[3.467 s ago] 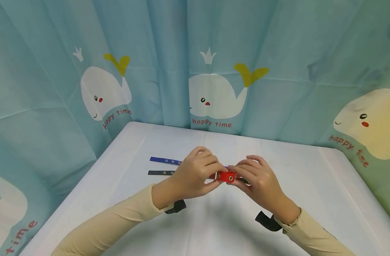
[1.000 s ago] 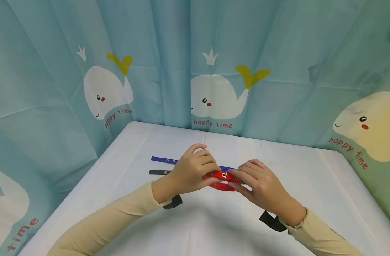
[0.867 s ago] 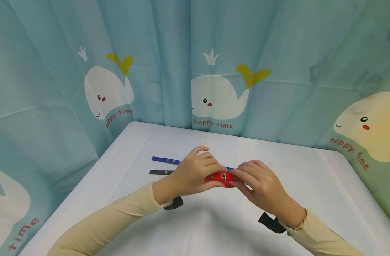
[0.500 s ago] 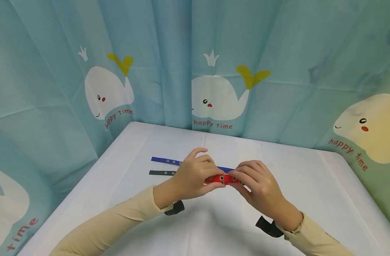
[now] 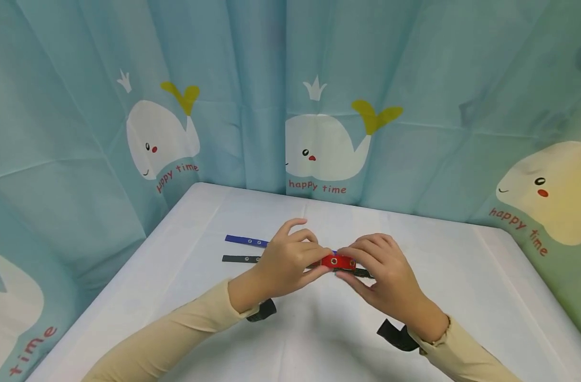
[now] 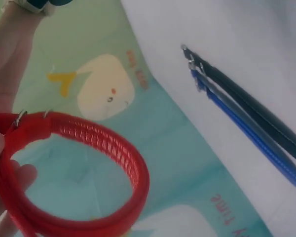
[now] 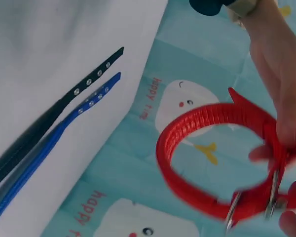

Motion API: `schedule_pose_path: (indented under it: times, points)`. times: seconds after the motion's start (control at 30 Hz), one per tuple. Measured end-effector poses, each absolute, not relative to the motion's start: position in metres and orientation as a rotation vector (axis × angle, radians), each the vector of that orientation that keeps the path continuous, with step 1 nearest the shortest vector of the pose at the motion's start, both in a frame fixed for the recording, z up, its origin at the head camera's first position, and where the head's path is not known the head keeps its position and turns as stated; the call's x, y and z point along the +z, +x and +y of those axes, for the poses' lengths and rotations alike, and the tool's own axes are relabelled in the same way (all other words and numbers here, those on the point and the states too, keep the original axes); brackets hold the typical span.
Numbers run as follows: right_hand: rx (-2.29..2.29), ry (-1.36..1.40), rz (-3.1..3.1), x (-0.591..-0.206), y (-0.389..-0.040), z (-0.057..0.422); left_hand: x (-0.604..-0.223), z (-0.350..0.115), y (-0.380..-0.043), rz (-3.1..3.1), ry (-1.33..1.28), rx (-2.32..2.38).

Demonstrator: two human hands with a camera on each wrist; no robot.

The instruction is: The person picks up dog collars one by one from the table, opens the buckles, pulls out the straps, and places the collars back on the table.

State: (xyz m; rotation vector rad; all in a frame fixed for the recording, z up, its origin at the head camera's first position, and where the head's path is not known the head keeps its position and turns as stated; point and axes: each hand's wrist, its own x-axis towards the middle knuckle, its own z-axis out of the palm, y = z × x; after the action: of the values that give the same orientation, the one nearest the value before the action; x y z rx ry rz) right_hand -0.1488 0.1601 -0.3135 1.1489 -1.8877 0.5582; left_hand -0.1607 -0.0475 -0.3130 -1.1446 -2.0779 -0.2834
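Both hands hold a red collar, closed into a loop, above the table. In the head view, its eyeletted strap [image 5: 340, 261] shows between the fingertips. My left hand [image 5: 288, 262] pinches one side with thumb and fingers, and my right hand [image 5: 388, 270] pinches the other. From the left wrist, the collar [image 6: 142, 173] hangs as a wide ring with a stitched inner face. The right wrist view shows its metal buckle [image 7: 274, 190], a second metal ring and a pointed strap tip [image 7: 239, 98] standing out from the loop. My fingers cover part of the buckle area.
A blue collar [image 5: 243, 240] and a black collar [image 5: 238, 259] lie side by side on the white table [image 5: 214, 318], running beneath the hands. A light blue curtain [image 5: 252, 138] with whale prints surrounds the table's far and left edges.
Both hands keep hold of the red collar. Its buckle bar, visible between the fingertips half a second ago, has gone from the head view, and the right thumb has shifted left along the strap.
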Motion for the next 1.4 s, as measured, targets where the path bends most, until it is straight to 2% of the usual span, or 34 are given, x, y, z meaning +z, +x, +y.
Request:
schedule_pose_path:
  times: [0.53,1.1,1.23,1.4]
  points:
    - [0.292,1.188,-1.803,-0.314,-0.155,0.158,-0.319,-0.051,-0.167,-2.019,-1.138,-0.157]
    - [0.352,1.215,-1.895,-0.314,-0.154,0.169,-0.329,-0.059,-0.171,-2.064,-1.095,-0.140]
    - [0.458,1.306,-1.844,-0.311,-0.151,0.174,-0.331,-0.066,-0.174,-2.051,-1.085,-0.198]
    - [0.442,1.415,-1.884,-0.311,-0.151,0.173,-0.331,-0.065,-0.177,-1.902,-1.206,-0.340]
